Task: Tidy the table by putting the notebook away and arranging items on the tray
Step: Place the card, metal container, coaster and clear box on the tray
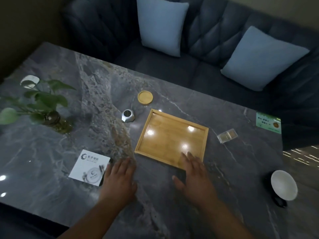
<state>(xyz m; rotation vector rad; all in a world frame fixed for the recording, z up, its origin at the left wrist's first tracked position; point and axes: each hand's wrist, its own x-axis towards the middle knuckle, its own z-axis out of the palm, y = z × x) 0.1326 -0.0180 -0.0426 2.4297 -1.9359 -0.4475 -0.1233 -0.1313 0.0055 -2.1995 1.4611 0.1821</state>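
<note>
On the grey marble table (51, 169), the left hand (119, 180) lies flat and empty, fingers spread, at the right edge of the white square notebook (88, 167). The right hand (195, 176), also spread and empty, overlaps the near corner of the bare rectangular bamboo tray (170, 135). A round wooden coaster (145, 97) sits beyond the tray.

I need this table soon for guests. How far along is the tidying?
Nothing looks done yet. The wooden tray holds nothing. The left hand sits open beside the white notebook, and the right hand reaches over the tray's near edge, holding nothing. Left to do: put the notebook away, then arrange the round coaster, metal holder, clear packet and white cup as needed.
</note>
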